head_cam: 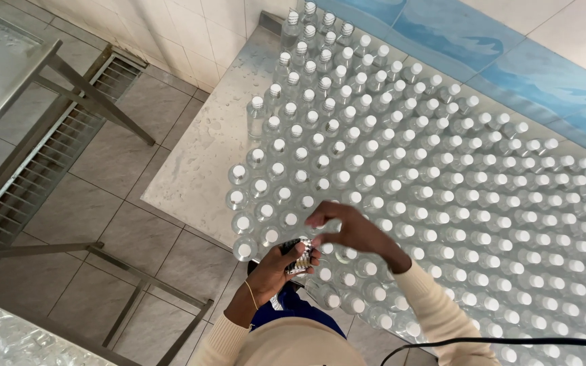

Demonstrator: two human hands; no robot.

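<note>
A small stack of silvery, ridged pieces (298,257), too small to be identified with certainty, is gripped in the left hand (281,263), just at the near-left edge of the bench (201,159). The fingers of that hand are curled around the stack, and a thin bracelet (251,294) is worn at the wrist. The right hand (348,229) is held just above and beside the stack, its fingers bent downward over the white cap of a clear bottle (321,238); whether anything is pinched between those fingers cannot be told. The speckled stone bench is covered by a dense field of clear capped bottles (442,183), set upright in close rows. Cream sleeves (435,308) are worn on both arms. To the left, a grey tiled floor (123,203), a metal floor grate (42,169) and the legs of a steel frame (96,102) are seen. A black cable (510,342) is seen at the lower right.
</note>
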